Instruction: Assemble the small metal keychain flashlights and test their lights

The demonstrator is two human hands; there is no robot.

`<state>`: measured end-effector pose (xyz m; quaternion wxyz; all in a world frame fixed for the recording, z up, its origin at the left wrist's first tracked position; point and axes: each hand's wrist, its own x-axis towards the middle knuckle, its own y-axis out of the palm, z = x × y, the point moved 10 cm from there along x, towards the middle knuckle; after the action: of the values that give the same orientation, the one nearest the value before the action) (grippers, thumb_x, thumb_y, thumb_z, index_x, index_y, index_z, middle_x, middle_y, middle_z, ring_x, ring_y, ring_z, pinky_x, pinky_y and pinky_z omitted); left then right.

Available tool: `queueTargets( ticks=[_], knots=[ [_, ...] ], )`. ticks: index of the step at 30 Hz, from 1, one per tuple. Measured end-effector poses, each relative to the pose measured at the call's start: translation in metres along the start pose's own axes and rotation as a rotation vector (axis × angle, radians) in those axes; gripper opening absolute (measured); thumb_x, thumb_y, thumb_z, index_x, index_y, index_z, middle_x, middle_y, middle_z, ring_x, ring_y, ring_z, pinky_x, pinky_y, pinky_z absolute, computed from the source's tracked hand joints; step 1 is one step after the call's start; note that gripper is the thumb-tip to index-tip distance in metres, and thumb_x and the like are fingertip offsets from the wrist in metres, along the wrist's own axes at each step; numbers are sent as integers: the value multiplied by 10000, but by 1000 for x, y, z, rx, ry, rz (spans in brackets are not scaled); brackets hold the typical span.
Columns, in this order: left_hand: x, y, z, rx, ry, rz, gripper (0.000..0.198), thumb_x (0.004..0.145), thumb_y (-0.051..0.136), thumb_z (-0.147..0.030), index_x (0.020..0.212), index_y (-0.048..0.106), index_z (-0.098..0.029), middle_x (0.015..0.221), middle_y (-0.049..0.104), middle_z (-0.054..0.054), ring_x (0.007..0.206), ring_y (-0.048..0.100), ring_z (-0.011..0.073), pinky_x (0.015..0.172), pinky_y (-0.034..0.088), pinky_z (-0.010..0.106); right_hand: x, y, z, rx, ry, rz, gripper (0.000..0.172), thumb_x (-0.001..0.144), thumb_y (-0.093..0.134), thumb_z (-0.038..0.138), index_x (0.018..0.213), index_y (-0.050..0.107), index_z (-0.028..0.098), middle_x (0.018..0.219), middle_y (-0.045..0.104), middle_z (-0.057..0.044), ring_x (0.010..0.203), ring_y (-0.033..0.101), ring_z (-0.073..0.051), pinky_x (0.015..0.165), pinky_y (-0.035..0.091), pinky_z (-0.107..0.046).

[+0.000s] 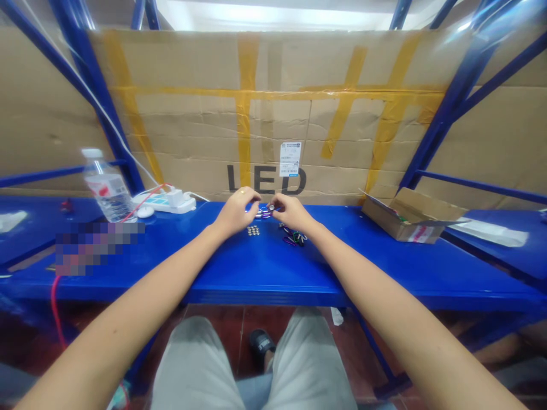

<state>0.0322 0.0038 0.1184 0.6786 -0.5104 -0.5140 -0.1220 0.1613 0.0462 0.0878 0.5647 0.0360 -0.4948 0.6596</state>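
Note:
Both hands are over the back middle of the blue table (pixel 256 267). My left hand (pixel 240 212), with a ring on one finger, is curled, its fingertips by small shiny metal pieces; what it grips is too small to tell. My right hand (pixel 291 212) pinches a small round metal piece (pixel 272 208) between thumb and finger. Purple and silver pieces (pixel 265 214) lie between the hands. Just below them is a small group of round metallic pieces (pixel 253 230). Several purple, green and black clips (pixel 294 236) lie beneath my right wrist.
An open cardboard box (pixel 410 219) sits at the right, beside a white packet (pixel 491 229). At the left are a water bottle (pixel 106 191), a power strip (pixel 171 202) and a red cable (pixel 55 307). A large cardboard sheet (pixel 192 131) stands behind.

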Motion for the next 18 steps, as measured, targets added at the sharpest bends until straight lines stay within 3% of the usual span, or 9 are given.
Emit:
queueTargets(
  ticks=[3,6,10,14,18],
  knots=[
    [-4,5,38,42,-182,141,152,863,522,-155,900,666,-185,889,704,59,802,618,186,780,487,330,-1,2,-1,14,0,13,167,727,556,111,870,607,181,878,687,-38,813,618,-175,769,465,-307],
    [-20,21,69,90,-311,387,188,823,534,-179,876,713,-196,927,736,73,841,645,210,779,472,326,-1,6,-3,0,20,36,107,742,584,165,847,600,180,828,663,-22,775,593,-171,743,452,-303],
    [-43,41,88,89,-429,668,248,793,552,-230,927,758,-198,946,756,75,830,665,212,756,465,303,-3,21,-4,-33,44,160,77,757,623,234,810,614,178,816,654,-10,785,577,-171,744,429,-294],
    [-53,51,93,98,-467,793,255,735,584,-211,906,772,-207,923,761,55,784,664,193,714,462,276,-9,37,-7,-88,86,320,97,736,677,260,748,624,180,793,648,4,760,571,-161,701,403,-275],
    [-54,54,97,67,-476,783,180,687,609,-162,790,755,-188,799,743,50,694,640,168,619,437,246,-10,41,-7,-82,82,353,69,727,695,233,738,647,184,800,662,7,777,594,-162,714,417,-273]
  ],
)
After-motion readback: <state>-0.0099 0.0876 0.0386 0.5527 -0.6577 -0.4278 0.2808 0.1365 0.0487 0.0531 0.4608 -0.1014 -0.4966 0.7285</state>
